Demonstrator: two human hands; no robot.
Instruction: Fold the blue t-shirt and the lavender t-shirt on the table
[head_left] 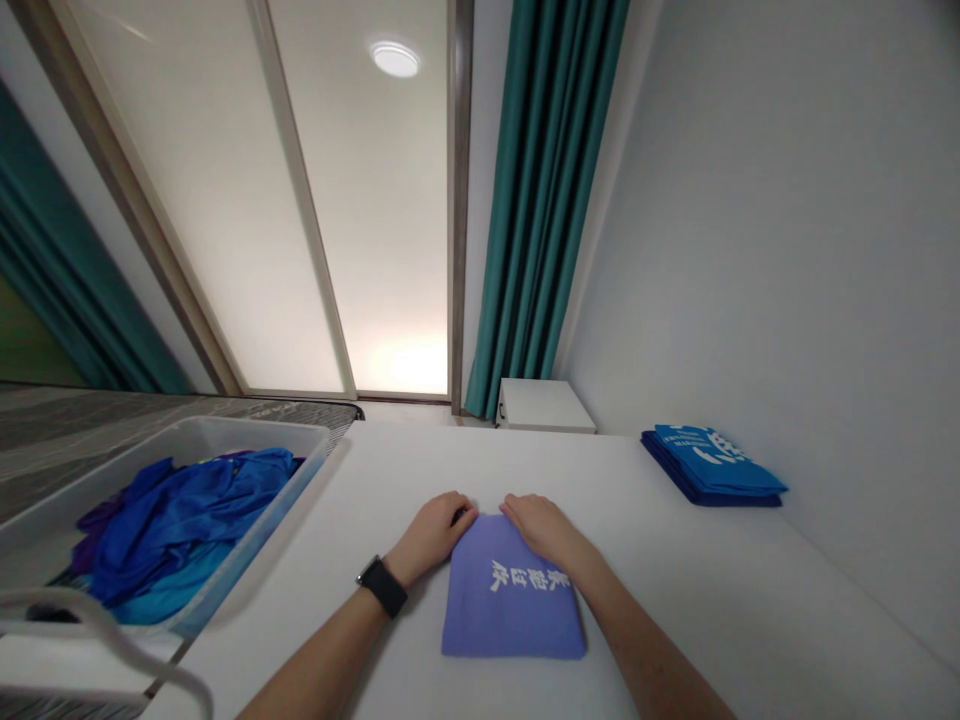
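A folded purple T-shirt [510, 620] with white lettering lies flat on the white table [360, 680] in front of me. My left hand [435, 535] has its fingers curled at the shirt's far left corner, and a dark watch is on that wrist. Closed on the far right corner is my right hand [546, 530], its forearm running along the shirt's right side. The fingertips of both hands are partly hidden, with a small gap between the hands along the far edge.
Left of the table, a clear plastic bin [300, 432] holds rumpled blue and purple clothes [195, 520]. Folded blue garments [716, 465] are stacked at the right by the wall. A white cabinet [546, 405] stands beyond the far edge. A grey curved bar [127, 645] crosses the lower left.
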